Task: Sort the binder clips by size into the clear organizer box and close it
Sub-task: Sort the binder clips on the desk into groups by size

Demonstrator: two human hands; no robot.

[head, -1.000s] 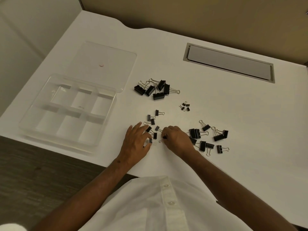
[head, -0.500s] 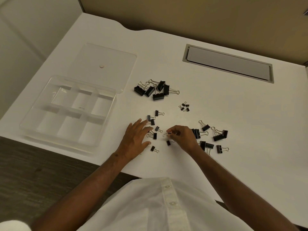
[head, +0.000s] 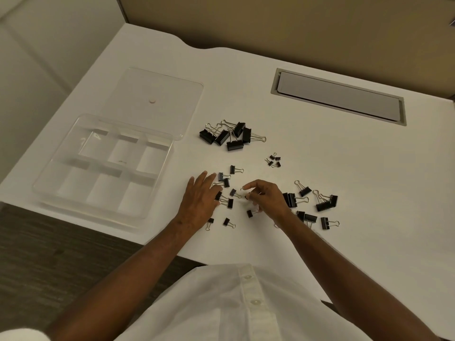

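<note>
With the left hand [head: 200, 201] flat on small binder clips [head: 227, 190] near the desk's [head: 320, 168] front edge and the right hand [head: 267, 196] pinching one, a fumbled grip could scatter them short of the empty organizer box [head: 73, 200] at the left edge.

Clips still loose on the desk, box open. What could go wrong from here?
1. The right hand pinches a small clip above other loose ones; it may slip and mix back in.
2. The left hand lies flat over small clips, and may scatter them.
3. The tiniest clips could be overlooked.
</note>
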